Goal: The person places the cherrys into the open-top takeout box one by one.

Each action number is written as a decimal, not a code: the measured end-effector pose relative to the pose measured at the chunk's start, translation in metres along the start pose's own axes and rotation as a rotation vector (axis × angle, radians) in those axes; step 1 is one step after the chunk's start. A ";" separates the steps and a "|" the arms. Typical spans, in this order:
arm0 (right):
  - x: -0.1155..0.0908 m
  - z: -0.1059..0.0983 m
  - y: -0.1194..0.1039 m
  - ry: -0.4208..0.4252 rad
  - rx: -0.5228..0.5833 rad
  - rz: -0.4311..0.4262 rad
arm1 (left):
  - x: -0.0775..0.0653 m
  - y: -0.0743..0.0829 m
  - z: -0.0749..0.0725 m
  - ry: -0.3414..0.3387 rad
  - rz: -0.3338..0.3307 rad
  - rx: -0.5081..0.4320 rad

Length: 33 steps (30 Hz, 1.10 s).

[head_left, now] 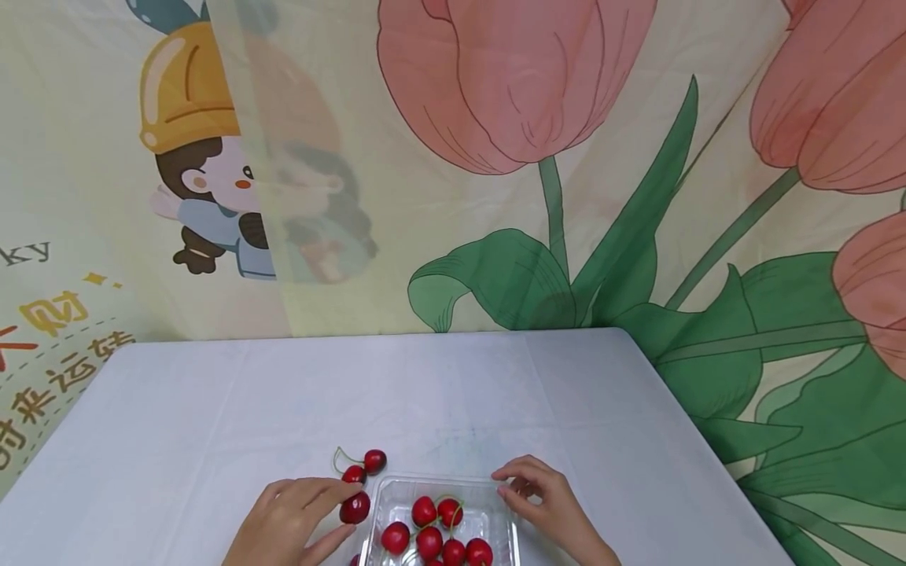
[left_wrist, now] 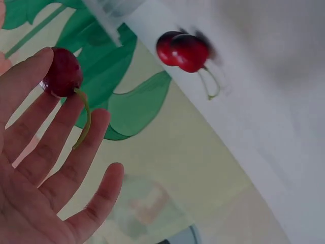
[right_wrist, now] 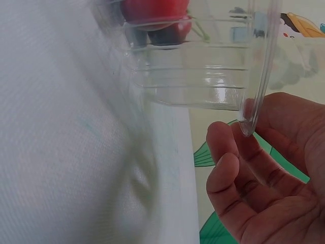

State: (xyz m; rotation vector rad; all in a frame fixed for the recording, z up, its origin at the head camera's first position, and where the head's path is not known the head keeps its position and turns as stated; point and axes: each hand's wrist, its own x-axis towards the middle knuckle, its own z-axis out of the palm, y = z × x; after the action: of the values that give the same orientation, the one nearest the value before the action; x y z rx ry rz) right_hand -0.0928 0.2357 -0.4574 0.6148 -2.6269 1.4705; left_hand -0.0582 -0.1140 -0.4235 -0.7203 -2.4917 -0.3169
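Observation:
A dark red cherry (head_left: 355, 508) is held at the fingertips of my left hand (head_left: 290, 519), just left of a clear plastic container (head_left: 481, 489). Its green stem (left_wrist: 87, 122) hangs down in the left wrist view, where the other fingers are spread. Several red cherries (head_left: 429, 542) with stems lie inside the container. My right hand (head_left: 548, 503) holds the container's far right corner, its fingertips at the rim (right_wrist: 247, 127). Beyond the left hand, a pair of cherries (left_wrist: 190, 52) joined at their stems lies on the table.
A white cloth covers the table (head_left: 425, 393), which ends at a printed curtain (head_left: 318, 299) with tulips and a cartoon figure. Part of another cherry (head_left: 355, 560) shows beside the container's left wall, at the bottom of the head view.

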 end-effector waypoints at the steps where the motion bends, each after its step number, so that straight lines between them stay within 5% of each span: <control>1: 0.000 0.000 0.000 0.000 0.000 -0.002 | 0.002 0.002 -0.001 0.020 0.025 -0.005; 9: 0.001 0.000 -0.001 0.005 0.010 -0.036 | 0.007 0.018 0.006 -0.090 0.167 -0.061; 15: 0.001 0.000 -0.003 0.012 0.010 -0.006 | 0.011 0.033 0.021 -0.059 0.263 -0.130; 25: 0.001 -0.001 -0.003 0.002 0.010 0.021 | 0.013 0.041 0.038 -0.176 0.327 -0.159; 33: 0.000 -0.001 -0.003 0.007 0.005 0.016 | 0.014 0.041 0.045 -0.123 0.352 -0.140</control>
State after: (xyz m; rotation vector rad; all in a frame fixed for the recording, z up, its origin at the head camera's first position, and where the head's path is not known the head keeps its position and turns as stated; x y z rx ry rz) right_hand -0.0919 0.2349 -0.4543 0.5890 -2.6299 1.4814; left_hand -0.0641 -0.0581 -0.4504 -1.2488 -2.4120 -0.3267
